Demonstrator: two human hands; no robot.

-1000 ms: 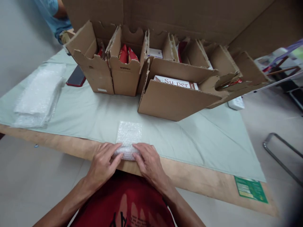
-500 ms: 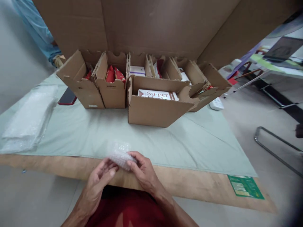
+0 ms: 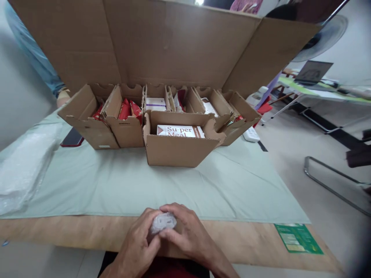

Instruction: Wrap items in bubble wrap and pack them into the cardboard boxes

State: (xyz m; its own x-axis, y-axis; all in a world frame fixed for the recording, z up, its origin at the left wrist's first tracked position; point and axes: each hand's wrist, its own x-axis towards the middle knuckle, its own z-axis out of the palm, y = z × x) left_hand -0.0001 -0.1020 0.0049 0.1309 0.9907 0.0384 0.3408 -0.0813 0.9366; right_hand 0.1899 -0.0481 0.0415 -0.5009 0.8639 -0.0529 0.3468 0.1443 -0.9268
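- Gripping a small bubble-wrap bundle (image 3: 162,222), both hands meet over the near edge of the wooden tabletop (image 3: 72,231).
- The left hand (image 3: 139,239) curls around the bundle's left and lower side, with its fingers clenched on the wrap.
- The right hand (image 3: 188,235) arches over the top and right side, its fingers likewise closed on the wrap, so only a crumpled white patch shows between the two hands.
- Just beyond the fingertips begins a pale green cloth (image 3: 116,185) that covers most of the tabletop.
- Straight ahead of the fingers, well apart from them, stands an open cardboard box (image 3: 176,152) holding a white carton printed "Su-per Meal" (image 3: 180,131).
- Behind and to either side of that box runs a row of open cardboard boxes (image 3: 95,133). One, ahead and left of the fingers, holds red packets (image 3: 125,110).
- A large cardboard flap (image 3: 162,42) rises behind the row.
- Far left of the fingers lies a stack of bubble-wrap sheets (image 3: 20,170) on the cloth, with a dark phone (image 3: 72,138) beyond it beside the leftmost box.
- Right of the fingers, a green label (image 3: 298,238) sits on the bare wood.
- Another person's blue sleeve (image 3: 34,58) shows at the far left, behind the flap.
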